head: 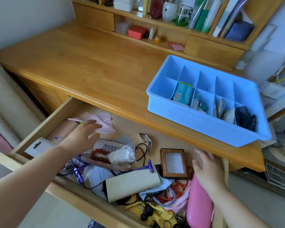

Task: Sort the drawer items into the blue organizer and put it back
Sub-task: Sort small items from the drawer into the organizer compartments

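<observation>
Both of your hands are over the open wooden drawer (44,122). Your left hand (82,137) has its fingers (94,123) straight and a little spread; the tips lie on or just over one soft pink cloth (104,122), and I cannot tell if they touch it. Your right hand (207,168) is flat with the fingers together and holds nothing; it is at the right wall of the drawer.

Between your two hands you have one small brown frame (174,162), rectangular with a white middle, just left of your right fingers. Below your right palm lies one pink case (199,204), long, smooth and ribbed. Under your left fingers there is one white bundle of masks (123,155), beside one red bead bracelet (99,155) of round glossy beads. One beige paper roll (132,183) lies nearer to you, and one purple T-shaped handle (150,167) touches its upper edge.

The blue organizer (204,124), plastic with ten compartments, stands on the desk (89,60) beyond your right fingers. Four compartments of its near row hold things.
</observation>
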Demonstrator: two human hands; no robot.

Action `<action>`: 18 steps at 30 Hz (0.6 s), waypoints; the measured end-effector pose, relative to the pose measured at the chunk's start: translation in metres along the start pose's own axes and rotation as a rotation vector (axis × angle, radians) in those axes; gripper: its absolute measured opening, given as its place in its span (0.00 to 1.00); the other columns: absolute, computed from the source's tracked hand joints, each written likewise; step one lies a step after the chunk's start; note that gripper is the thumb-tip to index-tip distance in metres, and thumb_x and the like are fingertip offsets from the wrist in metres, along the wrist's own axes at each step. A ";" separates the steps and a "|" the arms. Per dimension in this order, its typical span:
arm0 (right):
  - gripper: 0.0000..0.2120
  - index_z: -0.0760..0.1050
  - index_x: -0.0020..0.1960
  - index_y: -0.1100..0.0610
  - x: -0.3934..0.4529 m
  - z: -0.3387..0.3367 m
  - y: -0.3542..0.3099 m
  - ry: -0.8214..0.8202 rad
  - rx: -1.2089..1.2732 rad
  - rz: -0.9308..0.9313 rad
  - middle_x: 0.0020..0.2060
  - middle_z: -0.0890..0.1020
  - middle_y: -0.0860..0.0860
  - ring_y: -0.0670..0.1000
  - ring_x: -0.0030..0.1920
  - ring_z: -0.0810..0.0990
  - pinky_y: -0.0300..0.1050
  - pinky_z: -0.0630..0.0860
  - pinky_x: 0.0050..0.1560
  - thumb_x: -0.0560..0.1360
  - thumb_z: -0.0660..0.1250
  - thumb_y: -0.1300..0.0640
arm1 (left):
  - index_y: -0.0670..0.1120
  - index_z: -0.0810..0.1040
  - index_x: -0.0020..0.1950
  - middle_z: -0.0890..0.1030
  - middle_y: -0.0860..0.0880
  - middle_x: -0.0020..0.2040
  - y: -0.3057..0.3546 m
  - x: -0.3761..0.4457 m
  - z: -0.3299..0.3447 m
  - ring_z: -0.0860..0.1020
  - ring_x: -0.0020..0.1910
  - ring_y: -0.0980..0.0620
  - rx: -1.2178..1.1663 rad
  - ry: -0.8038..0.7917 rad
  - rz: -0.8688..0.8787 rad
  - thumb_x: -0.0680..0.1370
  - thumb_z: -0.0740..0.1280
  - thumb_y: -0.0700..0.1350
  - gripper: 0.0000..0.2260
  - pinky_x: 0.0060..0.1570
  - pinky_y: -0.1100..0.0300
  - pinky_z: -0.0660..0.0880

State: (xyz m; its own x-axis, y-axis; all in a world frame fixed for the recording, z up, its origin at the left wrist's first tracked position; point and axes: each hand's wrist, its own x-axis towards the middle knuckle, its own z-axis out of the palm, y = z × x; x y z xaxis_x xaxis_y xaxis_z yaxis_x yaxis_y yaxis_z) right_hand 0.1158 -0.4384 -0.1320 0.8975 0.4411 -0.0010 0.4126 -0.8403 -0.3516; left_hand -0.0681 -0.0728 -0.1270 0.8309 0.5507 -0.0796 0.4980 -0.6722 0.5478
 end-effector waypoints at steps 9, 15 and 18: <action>0.22 0.67 0.70 0.56 0.038 0.030 0.000 -0.259 -0.269 0.219 0.72 0.67 0.57 0.58 0.71 0.65 0.48 0.60 0.70 0.80 0.53 0.46 | 0.51 0.49 0.78 0.45 0.48 0.79 -0.012 0.079 0.005 0.46 0.77 0.42 0.543 -0.369 -0.213 0.84 0.46 0.52 0.23 0.73 0.38 0.50; 0.21 0.67 0.72 0.50 -0.015 0.019 0.000 -0.439 -0.169 -0.026 0.77 0.54 0.47 0.49 0.75 0.58 0.45 0.56 0.73 0.82 0.50 0.46 | 0.44 0.57 0.77 0.57 0.46 0.77 -0.009 0.044 -0.001 0.55 0.76 0.47 0.427 -0.408 0.101 0.82 0.53 0.48 0.23 0.74 0.50 0.52; 0.15 0.77 0.62 0.49 -0.029 0.007 -0.003 -0.392 0.014 -0.035 0.69 0.71 0.45 0.45 0.67 0.69 0.38 0.63 0.66 0.79 0.60 0.50 | 0.52 0.80 0.60 0.80 0.51 0.57 -0.014 0.034 -0.013 0.76 0.57 0.50 0.370 -0.378 0.092 0.80 0.60 0.54 0.14 0.54 0.62 0.71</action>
State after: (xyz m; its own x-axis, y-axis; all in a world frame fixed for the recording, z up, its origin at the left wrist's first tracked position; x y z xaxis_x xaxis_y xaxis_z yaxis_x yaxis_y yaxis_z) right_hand 0.0870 -0.4464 -0.1371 0.7542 0.5583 -0.3456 0.4371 -0.8197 -0.3702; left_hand -0.0497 -0.0378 -0.1267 0.8727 0.3105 -0.3769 0.4163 -0.8765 0.2417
